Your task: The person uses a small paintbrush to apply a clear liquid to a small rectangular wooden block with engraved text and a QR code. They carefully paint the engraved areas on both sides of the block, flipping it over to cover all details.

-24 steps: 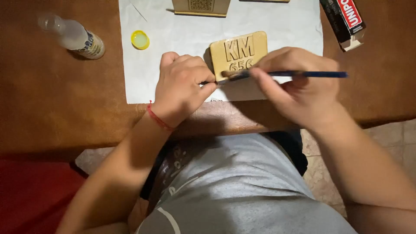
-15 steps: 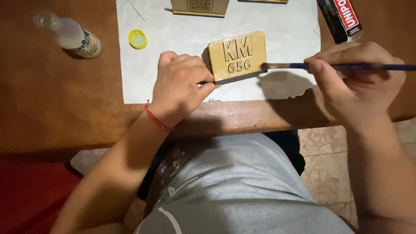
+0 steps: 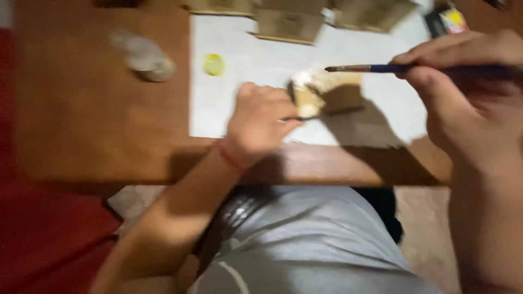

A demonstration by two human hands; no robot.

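Tan wooden plaque [image 3: 327, 95], a small flat rectangular block, rests on the white paper sheet [image 3: 261, 49] and looks to me light and stiff, so I judge it would slide easily unless pinned at an edge. My left hand [image 3: 260, 122] does that, fingers curled closed against the plaque's near-left edge. My right hand [image 3: 463, 92] pinches a thin blue-handled paintbrush [image 3: 381, 68] tightly, and its tip hovers just above the plaque, apart from the surface. The plaque lies directly ahead of my left grip and down-left of the brush grip. A round yellow cap [image 3: 213, 64] and a blurred clear bottle [image 3: 143, 56] sit further left of my left hand
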